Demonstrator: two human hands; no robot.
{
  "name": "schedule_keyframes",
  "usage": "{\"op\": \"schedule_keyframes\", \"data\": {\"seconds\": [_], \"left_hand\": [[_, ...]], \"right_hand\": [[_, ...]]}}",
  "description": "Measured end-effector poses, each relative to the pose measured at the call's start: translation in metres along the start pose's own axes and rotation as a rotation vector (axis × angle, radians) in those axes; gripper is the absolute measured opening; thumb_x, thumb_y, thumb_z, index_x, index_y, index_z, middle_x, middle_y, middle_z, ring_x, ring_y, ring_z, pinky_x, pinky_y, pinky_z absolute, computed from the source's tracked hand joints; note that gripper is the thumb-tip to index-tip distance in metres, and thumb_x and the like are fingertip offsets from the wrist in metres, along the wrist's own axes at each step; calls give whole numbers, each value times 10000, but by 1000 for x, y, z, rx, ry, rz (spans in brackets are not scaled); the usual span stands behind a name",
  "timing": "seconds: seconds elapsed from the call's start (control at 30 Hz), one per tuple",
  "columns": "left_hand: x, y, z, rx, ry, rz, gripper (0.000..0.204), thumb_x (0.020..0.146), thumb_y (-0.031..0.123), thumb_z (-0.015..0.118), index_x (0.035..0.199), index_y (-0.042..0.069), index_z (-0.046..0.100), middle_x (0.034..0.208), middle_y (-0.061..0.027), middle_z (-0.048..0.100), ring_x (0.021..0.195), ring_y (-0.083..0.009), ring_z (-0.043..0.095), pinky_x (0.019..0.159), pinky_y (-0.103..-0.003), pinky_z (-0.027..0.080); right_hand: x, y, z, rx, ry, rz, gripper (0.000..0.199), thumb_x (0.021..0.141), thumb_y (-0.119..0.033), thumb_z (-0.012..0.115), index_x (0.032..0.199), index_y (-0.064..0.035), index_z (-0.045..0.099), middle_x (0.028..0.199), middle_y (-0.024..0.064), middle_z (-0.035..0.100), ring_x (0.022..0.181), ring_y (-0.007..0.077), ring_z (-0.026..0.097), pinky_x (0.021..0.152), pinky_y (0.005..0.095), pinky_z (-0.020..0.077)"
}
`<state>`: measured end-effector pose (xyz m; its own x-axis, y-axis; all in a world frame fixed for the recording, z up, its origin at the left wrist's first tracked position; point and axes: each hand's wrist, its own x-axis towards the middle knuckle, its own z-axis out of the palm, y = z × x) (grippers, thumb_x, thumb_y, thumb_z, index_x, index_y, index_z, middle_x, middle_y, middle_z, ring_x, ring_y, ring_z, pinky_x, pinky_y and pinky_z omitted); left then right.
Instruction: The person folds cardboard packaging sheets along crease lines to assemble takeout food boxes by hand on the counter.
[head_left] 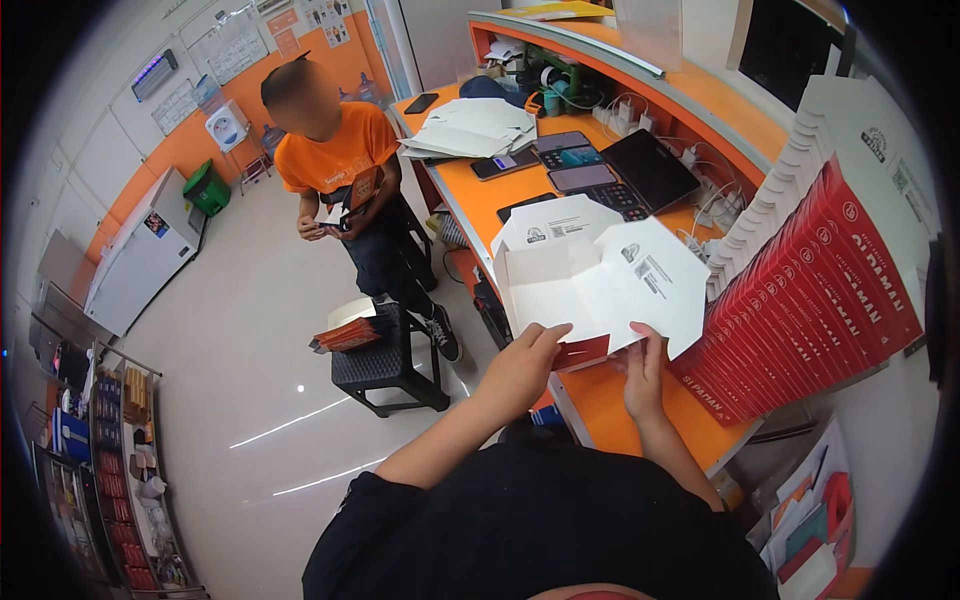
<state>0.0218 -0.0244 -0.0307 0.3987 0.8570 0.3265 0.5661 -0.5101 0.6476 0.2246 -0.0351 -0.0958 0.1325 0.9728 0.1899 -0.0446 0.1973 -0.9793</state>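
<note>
A partly folded cardboard box, white inside with a red outer side, is held over the orange counter in front of me. Its wide white flaps stand out toward the far side and the right. My left hand grips the near left edge, fingers closed on the card. At the near right edge, my right hand pinches the box with the thumb up; some of its fingers are hidden behind the card. Close by on the right rises a tall stack of nested red and white boxes.
The orange counter carries several phones, a black tablet, white card sheets and charger cables. Across from me a person in an orange shirt handles a dark box. Red cartons lie on a black stool.
</note>
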Motion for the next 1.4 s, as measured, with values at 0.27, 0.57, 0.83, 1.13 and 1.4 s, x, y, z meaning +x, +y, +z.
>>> {"op": "schedule_keyframes", "data": {"seconds": [0.27, 0.57, 0.83, 1.13, 1.4], "left_hand": [[5, 3, -1, -12, -94, -43, 201, 855, 95, 498, 1019, 49, 604, 826, -144, 638, 750, -288, 607, 695, -347, 475], [2, -2, 12, -1, -65, -143, 198, 874, 158, 482, 999, 109, 627, 762, -72, 640, 723, -232, 582, 713, -365, 384], [4, -1, 15, 46, -69, -156, 178, 864, 146, 487, 976, 132, 625, 767, -50, 640, 744, -219, 562, 705, -372, 345], [0, -8, 23, 116, 13, -36, 157, 832, 142, 532, 957, 172, 622, 831, 2, 561, 794, -186, 554, 750, -427, 336], [-1, -2, 22, 155, 24, 36, 198, 813, 107, 549, 998, 149, 607, 845, -14, 556, 784, -185, 552, 749, -398, 340]], "right_hand": [[-7, -19, 10, -570, -61, -393, 298, 850, -95, 567, 1112, -29, 439, 1021, 151, 498, 812, 217, 540, 713, 309, 454], [-6, -26, 14, -713, -44, -440, 159, 809, -87, 590, 943, -57, 509, 1133, 187, 505, 907, 345, 581, 672, 371, 494], [-6, -24, 14, -799, -63, -554, 158, 823, -57, 558, 975, -75, 518, 1185, 177, 459, 912, 326, 585, 695, 366, 503], [-4, -17, 10, -678, -156, -460, 207, 813, 33, 490, 979, -80, 538, 1221, 183, 420, 992, 319, 553, 761, 344, 485], [-4, -18, 11, -665, -205, -470, 276, 804, 57, 466, 1055, -41, 523, 1243, 186, 407, 1003, 327, 547, 766, 344, 482]]}}
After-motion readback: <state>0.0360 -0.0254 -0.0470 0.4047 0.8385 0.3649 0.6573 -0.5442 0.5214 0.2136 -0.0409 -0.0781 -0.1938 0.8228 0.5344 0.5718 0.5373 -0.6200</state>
